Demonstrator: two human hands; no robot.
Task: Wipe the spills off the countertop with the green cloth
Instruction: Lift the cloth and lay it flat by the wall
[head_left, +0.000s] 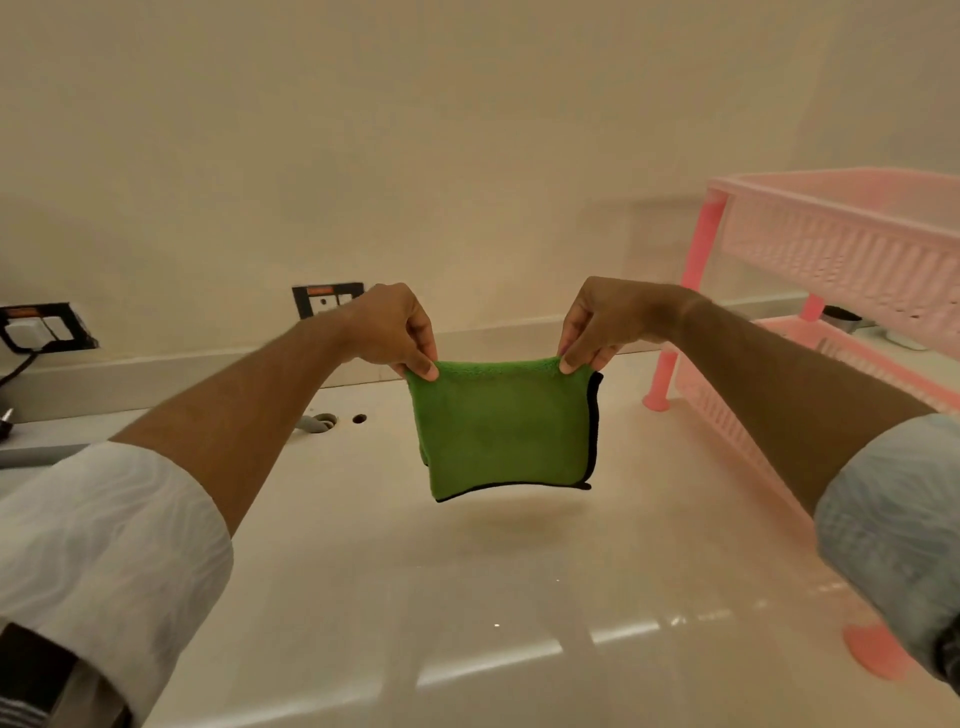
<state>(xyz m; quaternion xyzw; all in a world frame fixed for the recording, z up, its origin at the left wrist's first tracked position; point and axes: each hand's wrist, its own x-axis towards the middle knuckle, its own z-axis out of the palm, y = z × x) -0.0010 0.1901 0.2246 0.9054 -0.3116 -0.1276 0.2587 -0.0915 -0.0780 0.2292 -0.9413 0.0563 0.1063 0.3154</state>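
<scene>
A folded green cloth (504, 428) with a black edge hangs in the air above the pale glossy countertop (415, 561). My left hand (389, 327) pinches its top left corner and my right hand (602, 325) pinches its top right corner. The cloth's lower edge is clear of the counter, with its shadow beneath. I cannot make out any spill on the shiny surface.
A pink plastic two-tier rack (831, 270) stands on the counter at the right, one foot (875, 657) near the front. Two holes (343, 420) with a grey hose sit behind the left arm. Wall sockets (327, 299) and a plugged switchboard (36, 327) are on the back wall.
</scene>
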